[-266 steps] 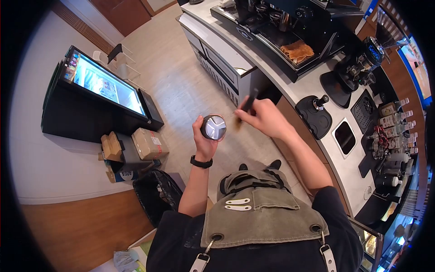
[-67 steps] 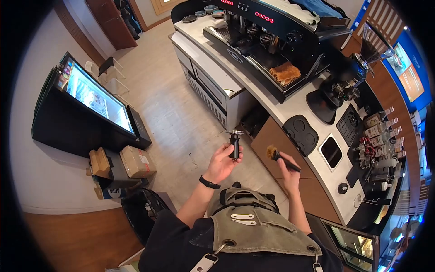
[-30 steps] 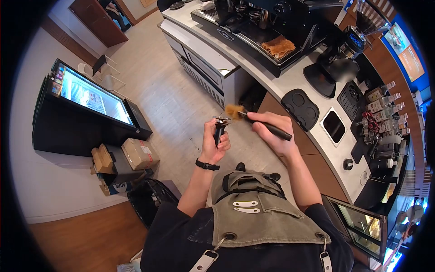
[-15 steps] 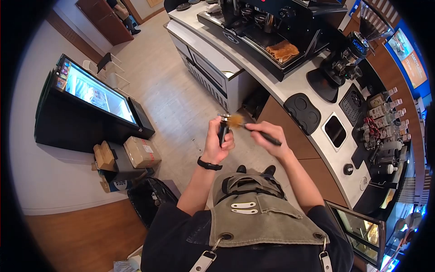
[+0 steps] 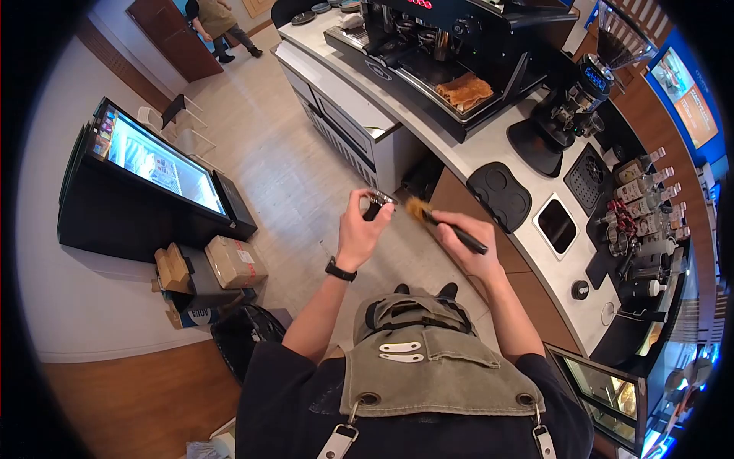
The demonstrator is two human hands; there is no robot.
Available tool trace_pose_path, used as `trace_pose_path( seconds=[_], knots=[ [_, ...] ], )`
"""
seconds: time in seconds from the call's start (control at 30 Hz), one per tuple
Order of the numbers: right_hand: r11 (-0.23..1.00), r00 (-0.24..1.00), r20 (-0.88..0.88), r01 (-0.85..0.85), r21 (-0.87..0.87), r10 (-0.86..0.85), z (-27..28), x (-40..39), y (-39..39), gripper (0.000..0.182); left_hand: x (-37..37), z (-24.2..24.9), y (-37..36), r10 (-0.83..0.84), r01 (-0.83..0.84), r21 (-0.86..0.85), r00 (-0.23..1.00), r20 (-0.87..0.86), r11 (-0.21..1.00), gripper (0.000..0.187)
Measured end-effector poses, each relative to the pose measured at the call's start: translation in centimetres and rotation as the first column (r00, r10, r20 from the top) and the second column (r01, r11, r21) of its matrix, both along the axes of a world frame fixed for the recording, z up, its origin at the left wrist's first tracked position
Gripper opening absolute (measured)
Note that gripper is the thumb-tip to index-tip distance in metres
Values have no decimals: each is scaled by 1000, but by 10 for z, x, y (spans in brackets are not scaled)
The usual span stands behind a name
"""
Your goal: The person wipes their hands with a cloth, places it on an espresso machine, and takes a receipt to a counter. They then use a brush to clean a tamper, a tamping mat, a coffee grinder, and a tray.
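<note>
In front of my apron, my left hand [image 5: 362,233] is closed around what looks like a portafilter [image 5: 380,200], with a metal rim and a dark handle. Most of its handle is hidden by my fingers and palm. My right hand [image 5: 471,246] grips the black handle of a brush [image 5: 417,209] with tan bristles. The bristles point toward the portafilter, a small gap apart from it. Both things are held in the air above the floor, left of the counter.
On the curved counter [image 5: 527,243] stand an espresso machine [image 5: 428,57] with a brown cloth [image 5: 464,92], a coffee grinder [image 5: 569,103] and a black tamping mat [image 5: 498,195]. A display fridge [image 5: 157,172], cardboard boxes [image 5: 235,262] and a black bin [image 5: 243,336] are left. Another person [image 5: 218,27] stands far back.
The brush has moved off the portafilter, to the right. My left hand has turned and shifted its hold on the portafilter. The person at the back has come further into view.
</note>
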State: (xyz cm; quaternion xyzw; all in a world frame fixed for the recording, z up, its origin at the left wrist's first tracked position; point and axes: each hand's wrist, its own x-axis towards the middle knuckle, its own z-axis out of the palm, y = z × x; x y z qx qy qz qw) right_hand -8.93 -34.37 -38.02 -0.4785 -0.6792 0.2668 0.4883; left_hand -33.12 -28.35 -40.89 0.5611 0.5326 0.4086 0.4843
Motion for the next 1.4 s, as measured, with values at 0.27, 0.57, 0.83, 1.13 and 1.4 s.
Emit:
trace_pose_path(
  seconds=[0.27,0.57,0.83,1.13,1.4],
  knots=[
    [1000,995,95,20,-7,-19,-34,17,1,21,8,16,14,59,155,402,880,-472,903,63],
    [875,855,198,-482,-40,480,110,39,19,19,13,30,36,-146,642,495,684,-715,585,73],
    [720,674,255,-662,-211,694,144,64,37,20,28,61,34,-220,745,485,623,-750,457,75],
    [468,422,234,-861,-197,876,156,49,67,12,33,69,22,-215,729,466,626,-749,501,68],
    [623,589,222,-672,-400,777,156,45,100,13,27,63,13,-236,701,408,628,-741,585,65]
  ],
)
